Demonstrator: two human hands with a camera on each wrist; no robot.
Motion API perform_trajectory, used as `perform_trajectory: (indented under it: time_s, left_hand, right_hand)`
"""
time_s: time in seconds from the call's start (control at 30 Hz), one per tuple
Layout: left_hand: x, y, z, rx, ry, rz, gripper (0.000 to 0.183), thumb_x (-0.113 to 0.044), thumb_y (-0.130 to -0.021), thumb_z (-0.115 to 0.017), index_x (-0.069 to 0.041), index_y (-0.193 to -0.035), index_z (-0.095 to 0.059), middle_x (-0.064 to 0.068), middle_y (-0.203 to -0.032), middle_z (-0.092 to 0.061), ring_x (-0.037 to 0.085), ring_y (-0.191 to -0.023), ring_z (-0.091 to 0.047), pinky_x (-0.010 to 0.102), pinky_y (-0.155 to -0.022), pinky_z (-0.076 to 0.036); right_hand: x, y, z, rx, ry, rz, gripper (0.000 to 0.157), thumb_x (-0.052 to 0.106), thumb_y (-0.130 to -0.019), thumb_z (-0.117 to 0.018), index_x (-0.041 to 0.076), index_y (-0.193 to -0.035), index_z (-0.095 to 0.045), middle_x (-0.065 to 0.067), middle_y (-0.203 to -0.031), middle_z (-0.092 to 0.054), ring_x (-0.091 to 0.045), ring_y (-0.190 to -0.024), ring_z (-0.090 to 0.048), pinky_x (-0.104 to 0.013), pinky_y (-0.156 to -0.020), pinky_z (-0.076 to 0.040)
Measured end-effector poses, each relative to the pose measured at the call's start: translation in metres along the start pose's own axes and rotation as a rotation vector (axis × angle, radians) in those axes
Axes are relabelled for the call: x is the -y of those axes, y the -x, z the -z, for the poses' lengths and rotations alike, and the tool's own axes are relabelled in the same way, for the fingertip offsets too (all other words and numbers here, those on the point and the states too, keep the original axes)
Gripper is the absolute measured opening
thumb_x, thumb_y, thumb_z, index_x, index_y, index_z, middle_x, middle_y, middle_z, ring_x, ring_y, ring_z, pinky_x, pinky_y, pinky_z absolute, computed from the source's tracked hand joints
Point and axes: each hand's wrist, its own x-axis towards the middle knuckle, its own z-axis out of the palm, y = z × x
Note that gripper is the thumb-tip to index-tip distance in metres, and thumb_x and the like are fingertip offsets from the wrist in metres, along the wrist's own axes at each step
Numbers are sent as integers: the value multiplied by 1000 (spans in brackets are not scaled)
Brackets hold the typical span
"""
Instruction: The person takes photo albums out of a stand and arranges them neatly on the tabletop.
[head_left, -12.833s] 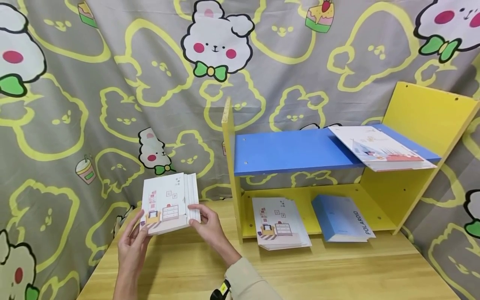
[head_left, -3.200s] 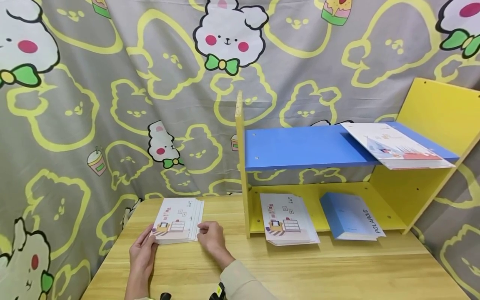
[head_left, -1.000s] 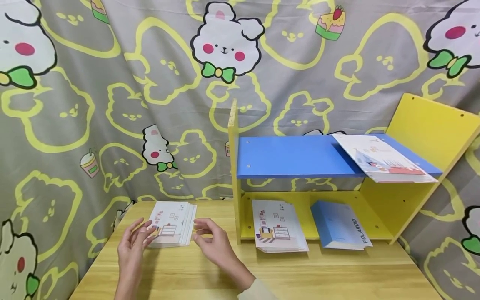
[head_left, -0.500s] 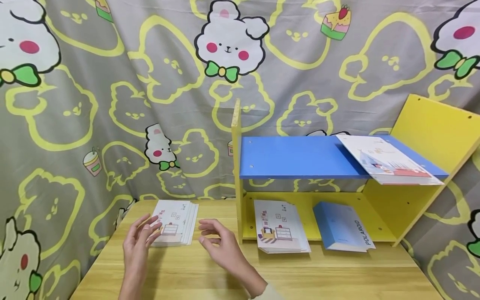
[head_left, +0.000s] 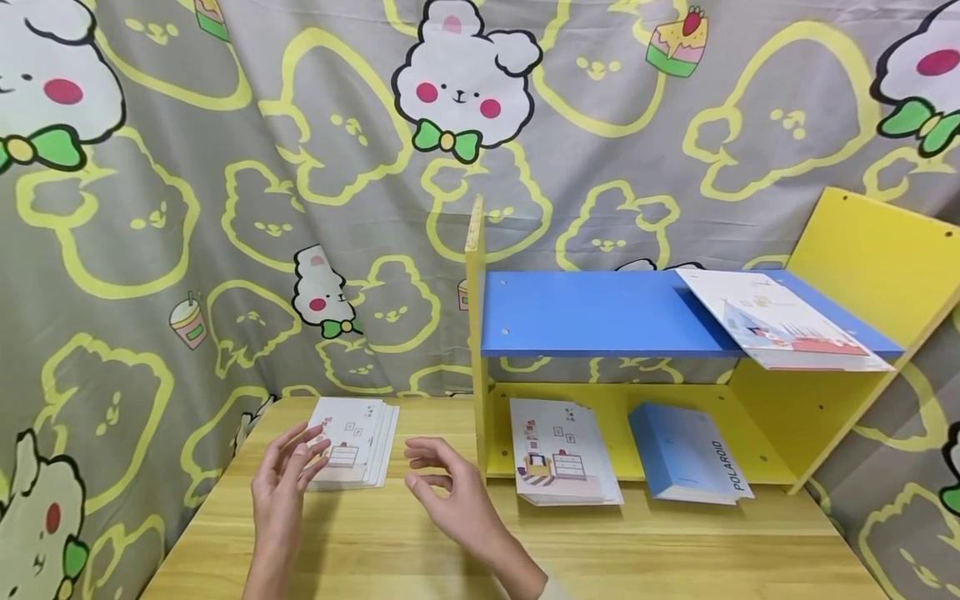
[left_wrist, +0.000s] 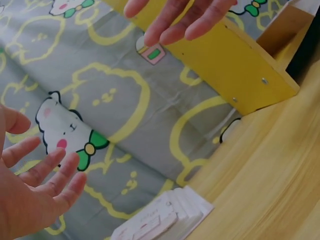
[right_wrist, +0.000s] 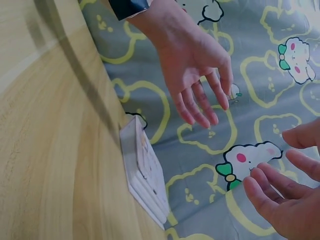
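Observation:
A stack of white books point(head_left: 352, 442), its top cover printed with a dresser, lies at the left of the wooden table. Its edges are slightly uneven, with lower books showing at the right side. My left hand point(head_left: 283, 483) hovers at the stack's near left corner, fingers apart and loosely bent, covering part of the cover in the head view. On the other side my right hand point(head_left: 457, 500) is held above the table, right of the stack, fingers relaxed and nothing in them. The right wrist view shows both hands raised off the books point(right_wrist: 145, 175).
A yellow and blue shelf point(head_left: 577, 312) stands at the right. On its lower board lie a similar white book stack point(head_left: 562, 450) and a blue POLAROID book point(head_left: 686, 454). A white illustrated book point(head_left: 783, 321) overhangs the upper board's front. A patterned curtain point(head_left: 360, 208) hangs behind.
Earlier both hands held the white stack up, then had it on the table at its sides. Now they have let go, and the right hand has drawn away to the right.

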Motion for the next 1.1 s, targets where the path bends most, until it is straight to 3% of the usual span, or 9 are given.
perform_trajectory:
  time_s: [0.4, 1.1]
  left_hand:
    - [-10, 2, 0, -9, 73, -61, 34, -8, -108, -50, 5, -140, -52, 19, -127, -65, 26, -110, -70, 30, -89, -59]
    - [-31, 18, -12, 48, 87, -126, 38, -7, -108, -49, 10, -142, -47, 21, -131, -62, 29, -114, -67, 32, -93, -58]
  right_hand:
    - [15, 4, 9, -11, 10, 21, 38, 10, -98, -69, 21, -134, -62, 0, -129, -66, -20, -115, -63, -33, -97, -56]
    - [40, 14, 15, -10, 11, 65, 40, 8, -98, -70, 22, -134, -62, 3, -131, -65, -20, -116, -63, -36, -98, -56]
